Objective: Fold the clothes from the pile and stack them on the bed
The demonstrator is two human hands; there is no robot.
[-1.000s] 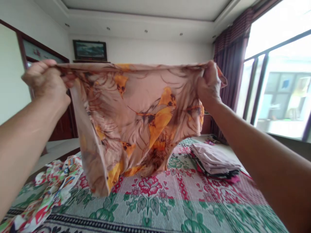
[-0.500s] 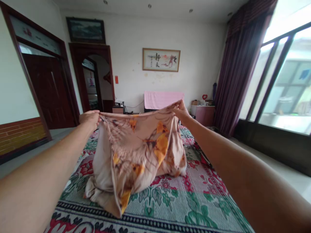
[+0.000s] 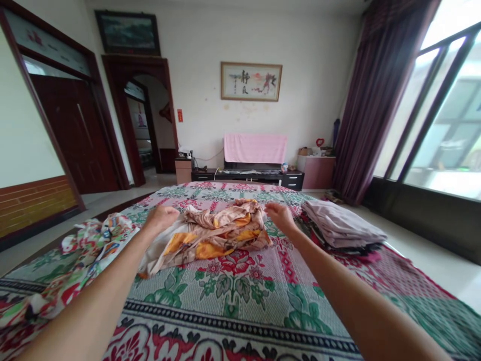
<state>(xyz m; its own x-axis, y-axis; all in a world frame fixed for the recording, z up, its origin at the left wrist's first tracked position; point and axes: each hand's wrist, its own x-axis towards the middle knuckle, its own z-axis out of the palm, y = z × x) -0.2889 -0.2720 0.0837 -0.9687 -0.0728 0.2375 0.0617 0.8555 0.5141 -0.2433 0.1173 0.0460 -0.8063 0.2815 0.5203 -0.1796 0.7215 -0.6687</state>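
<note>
A silky beige garment [image 3: 225, 228] with orange flower patches and a pale inner side lies crumpled on the patterned bedspread [image 3: 233, 286]. Its exact kind cannot be made out from the folds. My left hand [image 3: 164, 218] is closed at the garment's left end, by the pale cloth. At the right end, my right hand [image 3: 280, 215] is closed too, fingertips against the cloth's edge. Both arms reach forward, and the hands are level just over the bed. The bit of fabric inside each set of fingers is mostly hidden.
A stack of folded clothes [image 3: 341, 225], pale on top, sits at the right. Loose multicoloured printed cloth [image 3: 101, 240] is heaped at the left, partly behind my forearm. Beyond the bed stand a low black cabinet [image 3: 248, 176] and a pink cloth cover [image 3: 255, 148].
The garment has come down from being held up and spread between my hands to a crumpled heap on the bed. Both hands have lowered, uncovering the clothes stack and the printed cloth.
</note>
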